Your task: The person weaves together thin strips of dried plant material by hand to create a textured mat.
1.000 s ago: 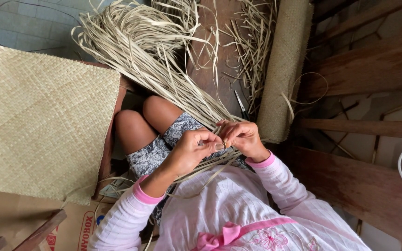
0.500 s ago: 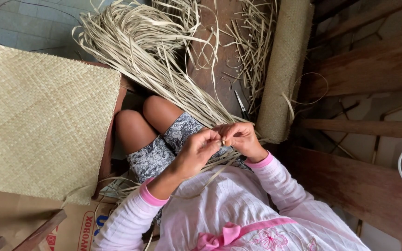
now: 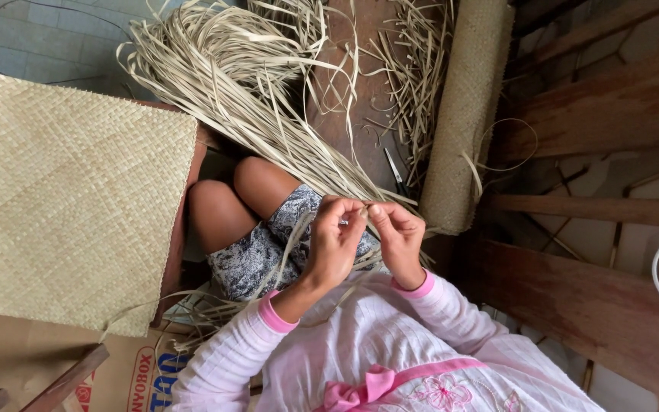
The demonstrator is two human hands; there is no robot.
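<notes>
At about 9 o'clock there's a big woven straw mat (image 3: 70,198) lying flat, with a cardboard box (image 3: 55,366) poking out under its 6 o'clock edge, and a fat bundle of loose pale straw strips (image 3: 230,84) fans out toward 11 o'clock. Dead center, just over the knees, the left hand (image 3: 335,244) and right hand (image 3: 398,240) sit fingertip to fingertip, both pinched tight on one thin straw strip (image 3: 366,207). Out at 1 o'clock, a rolled-up woven mat (image 3: 463,114) lies on the wooden floorboards (image 3: 596,107).
</notes>
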